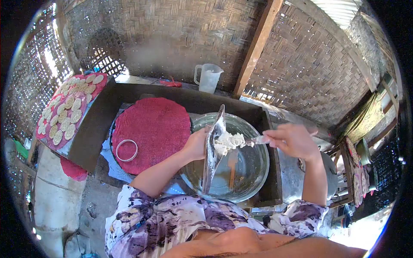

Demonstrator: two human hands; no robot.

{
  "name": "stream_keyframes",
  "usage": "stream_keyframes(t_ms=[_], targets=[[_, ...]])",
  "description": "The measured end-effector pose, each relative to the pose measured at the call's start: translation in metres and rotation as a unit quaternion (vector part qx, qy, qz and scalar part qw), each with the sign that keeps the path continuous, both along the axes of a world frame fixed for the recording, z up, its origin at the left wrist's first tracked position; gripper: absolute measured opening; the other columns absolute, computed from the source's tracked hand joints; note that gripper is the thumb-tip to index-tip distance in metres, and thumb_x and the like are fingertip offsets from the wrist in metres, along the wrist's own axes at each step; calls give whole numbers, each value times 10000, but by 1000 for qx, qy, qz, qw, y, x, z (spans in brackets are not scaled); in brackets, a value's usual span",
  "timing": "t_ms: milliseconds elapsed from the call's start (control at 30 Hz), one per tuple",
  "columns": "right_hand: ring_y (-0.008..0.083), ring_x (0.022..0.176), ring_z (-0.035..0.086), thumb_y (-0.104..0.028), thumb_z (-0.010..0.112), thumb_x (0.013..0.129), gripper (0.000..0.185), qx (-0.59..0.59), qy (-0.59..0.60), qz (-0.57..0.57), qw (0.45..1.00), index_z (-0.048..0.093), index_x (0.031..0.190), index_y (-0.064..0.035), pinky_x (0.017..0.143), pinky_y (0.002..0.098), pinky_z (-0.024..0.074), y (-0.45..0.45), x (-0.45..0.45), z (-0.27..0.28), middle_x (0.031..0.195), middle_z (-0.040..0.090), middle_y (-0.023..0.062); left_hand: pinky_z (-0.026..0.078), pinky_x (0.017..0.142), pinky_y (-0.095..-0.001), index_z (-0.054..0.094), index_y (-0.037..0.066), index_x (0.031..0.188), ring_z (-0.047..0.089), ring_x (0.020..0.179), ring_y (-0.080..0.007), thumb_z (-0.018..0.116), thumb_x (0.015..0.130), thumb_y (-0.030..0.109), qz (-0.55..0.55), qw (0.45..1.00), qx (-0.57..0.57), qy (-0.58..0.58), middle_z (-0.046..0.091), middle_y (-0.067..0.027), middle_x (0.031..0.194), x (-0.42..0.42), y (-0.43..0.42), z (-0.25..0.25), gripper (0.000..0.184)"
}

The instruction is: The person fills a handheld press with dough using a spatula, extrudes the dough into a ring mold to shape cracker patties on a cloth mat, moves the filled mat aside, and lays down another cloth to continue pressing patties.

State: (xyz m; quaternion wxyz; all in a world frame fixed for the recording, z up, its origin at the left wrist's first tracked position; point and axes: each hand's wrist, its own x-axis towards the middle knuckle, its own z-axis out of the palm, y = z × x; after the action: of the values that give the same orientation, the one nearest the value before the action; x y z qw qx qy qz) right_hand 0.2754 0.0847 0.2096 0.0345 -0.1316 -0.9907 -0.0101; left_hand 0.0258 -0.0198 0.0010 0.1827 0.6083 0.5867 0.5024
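My left hand (197, 144) is closed on a long, narrow dark-and-silver piece (210, 161), held tilted over a large metal basin (263, 172). Thick white paste (227, 143) clings to its right side. In my right hand (293, 139) is a pale utensil handle (259, 139), pinched by the fingers; its far end meets the paste, so its shape is hidden. A flat wooden spatula (232, 174) lies in the basin. Left of the basin, a red cloth (157, 120) covers a round surface, with a white ring (127, 150) resting on it.
Round, pale flat pieces lie in rows on a red cloth (47, 136) at the far left. A clear plastic jug (209, 78) stands behind the basin. A dark board edge (176, 91) runs along the back. Right of the basin sits a large metal pot (329, 176).
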Motion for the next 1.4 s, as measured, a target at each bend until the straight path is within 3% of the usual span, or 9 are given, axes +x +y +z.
stream_keyframes(t_ms=[267,400,467,633,733,1000,1200,1300,1400], targets=[[167,688,550,-170,584,689,147,308,15,134,942,581,830,-129,603,306,408,-58,-61,-12,681,509,-2,456,813,-292,530,32,1094,599,913,-158,725,669,211,51,998,-17,24,627,-95,981,11,-8,25,501],[149,661,523,-146,552,704,180,378,72,208,899,585,879,-127,593,289,398,-65,-65,-37,669,482,-13,470,794,-334,557,64,1094,597,918,-251,680,700,256,18,997,22,-66,611,-110,1010,1,4,-3,455],[158,628,532,-164,566,693,170,326,113,207,916,573,857,-119,560,301,398,-54,-59,-29,660,506,-13,480,793,-299,524,33,1127,605,892,-176,622,784,128,49,997,-16,66,619,-91,997,-4,-1,5,369],[201,558,537,-176,657,642,142,268,250,95,925,606,767,-133,483,334,406,-39,-24,20,612,508,5,506,742,-300,532,26,1128,609,869,-171,495,850,63,-74,960,8,-271,614,-103,1009,-32,20,-24,283],[212,553,541,-182,679,642,141,243,244,104,933,619,761,-136,483,340,413,-36,-28,15,598,504,14,482,787,-284,546,39,1111,604,868,-154,601,800,135,-2,999,4,-39,622,-67,1013,-16,9,-11,329],[188,642,553,-175,586,643,123,241,115,176,948,552,756,-142,566,324,432,-38,-59,-24,625,483,4,456,799,-361,558,70,1063,585,925,-319,685,678,332,44,997,-17,53,613,-158,984,12,-3,30,482],[207,556,546,-185,661,669,90,167,230,118,951,614,730,-138,501,373,432,-22,-44,-9,575,486,21,466,793,-333,543,60,1116,598,938,-248,644,732,299,20,999,-42,3,609,-137,1029,-21,-1,18,464],[191,583,596,-147,707,663,199,20,345,6,938,665,853,-105,536,293,468,6,-26,-35,702,628,45,471,831,-304,541,17,1112,593,925,-189,484,860,120,-172,860,-5,-480,604,-87,1048,-42,9,6,278],[124,611,604,-117,719,688,201,-110,392,-79,910,664,872,-57,569,243,488,11,-42,-91,763,649,67,471,836,-298,529,28,1119,572,933,-143,725,683,145,-257,731,-22,-632,595,-92,1050,-56,43,-14,492]])
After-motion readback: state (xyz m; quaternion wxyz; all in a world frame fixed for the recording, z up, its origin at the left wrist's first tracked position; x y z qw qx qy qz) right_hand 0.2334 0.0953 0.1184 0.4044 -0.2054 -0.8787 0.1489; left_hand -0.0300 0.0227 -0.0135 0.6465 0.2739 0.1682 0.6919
